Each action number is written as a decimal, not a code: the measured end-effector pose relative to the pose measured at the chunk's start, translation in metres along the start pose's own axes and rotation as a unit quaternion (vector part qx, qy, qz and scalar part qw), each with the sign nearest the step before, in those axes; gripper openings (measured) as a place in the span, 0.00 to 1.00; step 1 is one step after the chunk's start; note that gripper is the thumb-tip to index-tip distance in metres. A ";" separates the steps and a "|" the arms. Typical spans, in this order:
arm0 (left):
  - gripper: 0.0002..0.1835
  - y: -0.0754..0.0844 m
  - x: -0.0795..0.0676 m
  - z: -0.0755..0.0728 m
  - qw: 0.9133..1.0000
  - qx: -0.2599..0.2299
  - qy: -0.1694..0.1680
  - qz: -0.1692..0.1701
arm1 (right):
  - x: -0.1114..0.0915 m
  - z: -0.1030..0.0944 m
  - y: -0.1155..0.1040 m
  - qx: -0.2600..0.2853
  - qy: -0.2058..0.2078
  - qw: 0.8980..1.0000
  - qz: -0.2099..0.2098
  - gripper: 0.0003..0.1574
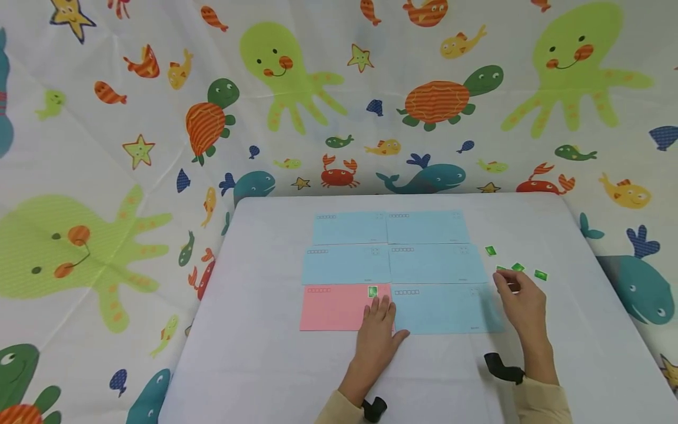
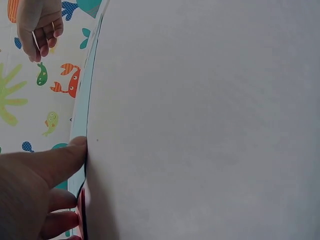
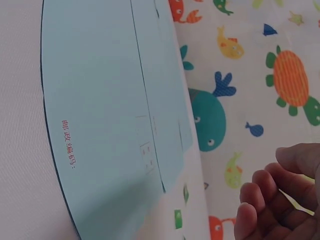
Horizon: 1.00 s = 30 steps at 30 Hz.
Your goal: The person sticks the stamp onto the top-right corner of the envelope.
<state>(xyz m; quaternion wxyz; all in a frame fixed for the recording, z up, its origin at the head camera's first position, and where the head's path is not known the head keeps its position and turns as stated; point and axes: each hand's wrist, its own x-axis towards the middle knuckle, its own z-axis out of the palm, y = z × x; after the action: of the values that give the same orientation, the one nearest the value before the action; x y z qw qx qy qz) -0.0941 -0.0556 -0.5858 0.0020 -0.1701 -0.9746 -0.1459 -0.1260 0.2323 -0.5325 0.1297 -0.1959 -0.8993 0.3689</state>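
Note:
My left hand (image 1: 377,335) lies with fingers extended on a pink envelope (image 1: 331,309). A green stamp (image 1: 373,291) sits in that envelope's top right corner, just beyond my fingertips. My left thumb (image 2: 67,160) spreads toward the blue envelope (image 1: 439,312) beside it. Over to the right, my right hand (image 1: 523,300) hovers with loosely bent fingers. Its fingertips overlap a green stamp (image 1: 499,268) in the head view; the right wrist view shows nothing held. More green stamps (image 1: 541,275) lie close by.
Several blue envelopes (image 1: 346,265) lie edge to edge with the pink one in two columns on the white table (image 1: 254,282). Another green stamp (image 1: 491,251) lies right of them. Behind hangs a cloth (image 1: 318,53) printed with sea animals.

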 end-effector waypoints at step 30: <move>0.34 -0.004 0.001 0.004 1.000 -0.018 -0.006 0.008 | 0.017 -0.017 0.020 -0.008 0.004 0.998 0.063 0.28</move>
<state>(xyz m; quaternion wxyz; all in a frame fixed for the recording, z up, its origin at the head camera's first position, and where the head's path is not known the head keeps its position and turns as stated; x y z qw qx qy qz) -0.0959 -0.0579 -0.5909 -0.0056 -0.1788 -0.9703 -0.1628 -0.1293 0.2631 -0.5340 0.1083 -0.2549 -0.8876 0.3680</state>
